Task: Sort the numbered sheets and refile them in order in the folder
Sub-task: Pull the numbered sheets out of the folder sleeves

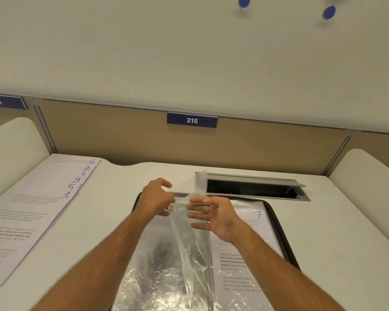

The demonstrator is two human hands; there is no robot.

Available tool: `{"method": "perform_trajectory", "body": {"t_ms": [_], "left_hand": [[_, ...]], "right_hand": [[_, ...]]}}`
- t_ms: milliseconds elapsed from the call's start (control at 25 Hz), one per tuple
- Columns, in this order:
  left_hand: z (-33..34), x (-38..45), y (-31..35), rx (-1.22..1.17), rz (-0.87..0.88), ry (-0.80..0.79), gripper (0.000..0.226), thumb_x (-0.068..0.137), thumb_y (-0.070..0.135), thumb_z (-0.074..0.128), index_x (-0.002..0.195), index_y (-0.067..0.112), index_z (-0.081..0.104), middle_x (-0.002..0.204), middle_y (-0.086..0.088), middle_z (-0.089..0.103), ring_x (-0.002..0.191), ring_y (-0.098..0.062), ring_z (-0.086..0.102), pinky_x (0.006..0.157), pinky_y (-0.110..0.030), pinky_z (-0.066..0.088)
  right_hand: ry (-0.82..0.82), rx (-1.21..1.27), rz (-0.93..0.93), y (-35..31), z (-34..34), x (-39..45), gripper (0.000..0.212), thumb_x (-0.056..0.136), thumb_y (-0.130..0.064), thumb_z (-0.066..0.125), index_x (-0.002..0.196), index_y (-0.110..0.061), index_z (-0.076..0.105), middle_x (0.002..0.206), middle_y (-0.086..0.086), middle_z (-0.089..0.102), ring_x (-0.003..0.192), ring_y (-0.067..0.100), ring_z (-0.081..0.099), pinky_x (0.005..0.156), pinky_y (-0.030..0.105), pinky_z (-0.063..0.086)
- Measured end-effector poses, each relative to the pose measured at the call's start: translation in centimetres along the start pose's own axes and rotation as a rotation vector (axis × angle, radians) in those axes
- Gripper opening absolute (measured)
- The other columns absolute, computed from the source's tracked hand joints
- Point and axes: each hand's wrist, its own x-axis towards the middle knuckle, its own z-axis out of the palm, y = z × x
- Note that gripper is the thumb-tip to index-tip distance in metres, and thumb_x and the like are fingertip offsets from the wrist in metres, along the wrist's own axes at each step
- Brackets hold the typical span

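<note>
A black folder with clear plastic sleeves lies open on the desk in front of me. One clear sleeve stands up from the middle of the folder, between my hands. My left hand pinches its top edge with curled fingers. My right hand has straight fingers that touch the sleeve's right side near the top. The sheet marked 7 lies in the right-hand sleeve. On the left of the desk lies a fanned stack of sheets, showing the numbers 6, 2, 3, 9, 5 and 1.
An open cable hatch is set in the white desk just behind the folder. A tan partition with a blue label 215 closes the back. Rounded white dividers stand at the far left and right.
</note>
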Motion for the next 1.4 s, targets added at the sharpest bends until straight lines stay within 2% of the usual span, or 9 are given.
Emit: {"method": "perform_trajectory", "body": {"t_ms": [200,320,440,520,680,800,960,1200,1400], "left_hand": [[-2.7,1.8,-5.3,0.152,-0.045,0.060,0.040,0.078,0.001,0.069,0.115,0.013,0.060,0.091,-0.010,0.067,0.066,-0.024,0.072,0.058,-0.034,0.062],[-2.8,2.4,-7.9,0.290,-0.059,0.071,0.046,0.079,0.005,0.069,0.122,0.014,0.056,0.092,-0.004,0.064,0.075,-0.025,0.071,0.071,-0.039,0.061],[-2.1,2.3,-9.9,0.404,-0.060,0.067,0.050,0.081,0.009,0.066,0.128,0.016,0.052,0.103,-0.005,0.062,0.086,-0.025,0.063,0.072,-0.033,0.050],[-1.7,2.3,-11.1,0.479,-0.070,0.051,0.050,0.081,0.011,0.066,0.128,0.016,0.050,0.101,-0.006,0.058,0.087,-0.026,0.059,0.074,-0.033,0.050],[-1.7,2.3,-11.2,0.656,-0.083,0.028,0.052,0.080,0.022,0.066,0.126,0.019,0.043,0.099,0.000,0.054,0.090,-0.025,0.058,0.075,-0.036,0.050],[-0.9,2.8,-10.6,0.912,0.106,0.098,0.063,0.083,0.038,0.065,0.136,0.023,0.036,0.121,0.002,0.049,0.108,-0.022,0.051,0.083,-0.034,0.045],[3.5,2.5,-8.5,0.812,0.351,0.017,0.060,0.091,0.037,0.057,0.146,0.028,0.036,0.145,0.005,0.043,0.131,-0.020,0.040,0.107,-0.040,0.036],[13.6,0.4,-6.6,0.753,0.414,-0.160,0.077,0.093,0.070,0.040,0.155,0.028,0.021,0.164,0.003,0.019,0.152,-0.020,0.010,0.124,-0.051,0.004],[16.0,0.3,-8.6,0.913,0.390,-0.137,0.095,0.087,0.084,0.014,0.160,0.026,-0.001,0.167,-0.001,-0.012,0.153,-0.024,-0.015,0.118,-0.056,-0.018]], "right_hand": [[0.295,-0.819,-0.191,4.2,-2.9,1.3,0.033,0.098,-0.040,0.055,0.124,-0.022,0.062,0.127,-0.003,0.063,0.124,0.019,0.057,0.093,0.027,0.047],[0.312,-1.318,-0.135,7.3,-6.7,1.6,0.070,0.098,-0.064,0.037,0.155,-0.026,0.028,0.164,-0.001,0.025,0.151,0.021,0.022,0.123,0.041,0.019],[0.285,-1.536,-0.049,9.8,-9.3,1.7,0.106,0.072,-0.088,-0.003,0.159,-0.028,-0.009,0.167,0.000,-0.017,0.154,0.023,-0.016,0.120,0.049,-0.012],[0.316,-1.556,-0.027,11.1,-10.4,1.7,0.112,0.063,-0.090,-0.014,0.157,-0.030,-0.017,0.164,0.001,-0.026,0.152,0.024,-0.023,0.118,0.052,-0.017],[0.363,-1.568,-0.028,11.9,-11.0,1.8,0.110,0.066,-0.090,-0.015,0.158,-0.030,-0.012,0.166,0.001,-0.021,0.153,0.023,-0.020,0.122,0.054,-0.012],[0.410,-1.552,-0.074,10.9,-11.2,2.0,0.105,0.070,-0.087,-0.008,0.158,-0.034,0.012,0.168,-0.002,0.005,0.155,0.022,0.004,0.122,0.052,0.003],[0.445,-1.601,-0.127,8.1,-12.1,3.6,0.057,0.099,-0.064,0.028,0.143,-0.032,0.043,0.148,-0.006,0.043,0.135,0.016,0.041,0.114,0.041,0.033],[0.424,-1.528,-0.101,4.0,-13.7,7.4,0.017,0.102,-0.036,0.050,0.111,-0.026,0.062,0.114,-0.006,0.062,0.101,0.011,0.058,0.095,0.025,0.048],[0.352,-1.560,-0.106,2.8,-15.3,10.2,0.045,0.101,-0.034,0.055,0.145,-0.027,0.044,0.153,-0.003,0.041,0.141,0.020,0.037,0.118,0.037,0.028]]}}
